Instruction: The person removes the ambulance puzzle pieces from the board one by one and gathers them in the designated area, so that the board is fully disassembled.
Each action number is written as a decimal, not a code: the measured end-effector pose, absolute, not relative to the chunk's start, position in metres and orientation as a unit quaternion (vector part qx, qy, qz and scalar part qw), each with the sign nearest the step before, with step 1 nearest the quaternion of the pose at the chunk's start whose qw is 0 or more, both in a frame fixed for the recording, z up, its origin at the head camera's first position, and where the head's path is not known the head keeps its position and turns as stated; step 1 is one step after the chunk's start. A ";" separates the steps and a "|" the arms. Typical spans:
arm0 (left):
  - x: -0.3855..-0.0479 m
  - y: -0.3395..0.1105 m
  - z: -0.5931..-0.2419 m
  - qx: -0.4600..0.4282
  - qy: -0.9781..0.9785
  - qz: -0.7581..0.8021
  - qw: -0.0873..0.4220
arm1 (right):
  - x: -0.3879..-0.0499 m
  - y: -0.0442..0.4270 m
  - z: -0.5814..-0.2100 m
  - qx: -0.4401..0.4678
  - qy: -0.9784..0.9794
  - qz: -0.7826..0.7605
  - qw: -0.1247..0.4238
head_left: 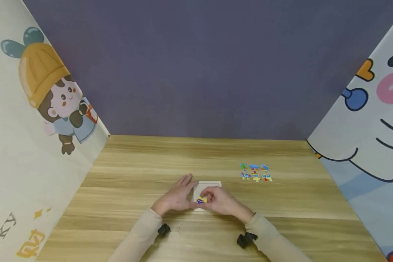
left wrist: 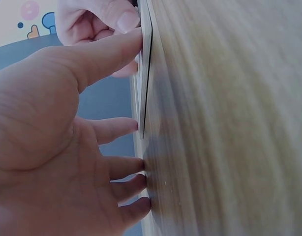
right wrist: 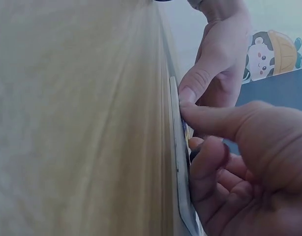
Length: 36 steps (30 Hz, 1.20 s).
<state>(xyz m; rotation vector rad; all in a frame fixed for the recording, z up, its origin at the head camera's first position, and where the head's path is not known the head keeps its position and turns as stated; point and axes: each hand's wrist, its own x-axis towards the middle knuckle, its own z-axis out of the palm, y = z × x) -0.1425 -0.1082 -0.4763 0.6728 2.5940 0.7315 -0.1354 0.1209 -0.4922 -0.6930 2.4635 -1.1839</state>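
On the table (head_left: 134, 160), a pale tray (head_left: 209, 182) is touched by the left hand (head_left: 178, 196), fingers spread, gripping nothing; inside, a colourful piece (head_left: 200, 200) is held by the curled fingers of the right hand (head_left: 221, 201). If pressed unevenly, it could be skewed. Beyond, to the right, loose pieces (head_left: 255, 167) are laid out.

Booth-like workspace, cartoon-printed side panels (head_left: 23, 156), plain dark back panel (head_left: 196, 69), wood-grain tabletop (head_left: 124, 167) between them
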 end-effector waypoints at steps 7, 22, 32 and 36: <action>-0.143 -0.110 -0.475 0.241 0.918 0.260 0.176 | -0.136 0.118 -0.489 -0.227 0.870 -0.403 0.171; -0.143 -0.108 -0.473 0.246 0.918 0.253 0.179 | -0.131 0.116 -0.490 -0.183 0.873 -0.418 0.171; -0.143 -0.110 -0.473 0.244 0.916 0.258 0.187 | -0.131 0.118 -0.494 -0.188 0.853 -0.452 0.180; -0.144 -0.110 -0.471 0.245 0.915 0.258 0.189 | -0.135 0.123 -0.494 -0.207 0.836 -0.470 0.192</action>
